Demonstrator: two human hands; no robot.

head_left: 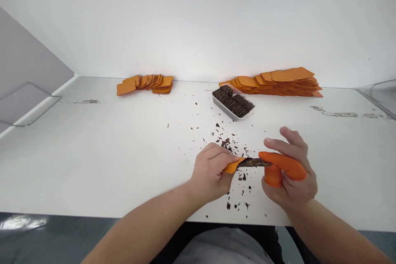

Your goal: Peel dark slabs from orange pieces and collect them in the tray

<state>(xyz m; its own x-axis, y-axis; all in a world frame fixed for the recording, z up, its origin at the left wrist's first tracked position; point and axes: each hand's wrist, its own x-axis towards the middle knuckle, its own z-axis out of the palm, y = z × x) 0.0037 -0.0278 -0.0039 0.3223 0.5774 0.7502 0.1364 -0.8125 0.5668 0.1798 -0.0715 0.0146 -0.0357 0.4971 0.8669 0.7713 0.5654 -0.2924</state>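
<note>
My left hand [212, 173] is closed on a small orange paper sleeve [232, 166] above the front middle of the table. Out of the sleeve's right end sticks a thin, flaky dark brown slab [252, 162]. The slab's other end is pinched between thumb and forefinger of my right hand [292, 173], which both wear orange finger covers; the other fingers are raised and spread. How far the slab reaches into the sleeve is hidden. Beyond my hands stands a clear plastic box [223, 109], filled with rows of similar dark slabs [235, 102].
Dark flakes [227, 143] lie scattered on the white table [123, 152] around and under my hands. A row of orange sleeves [145, 82] lies at the back left, and a longer fanned stack [278, 81] lies behind the box. Wire frames stand at both sides.
</note>
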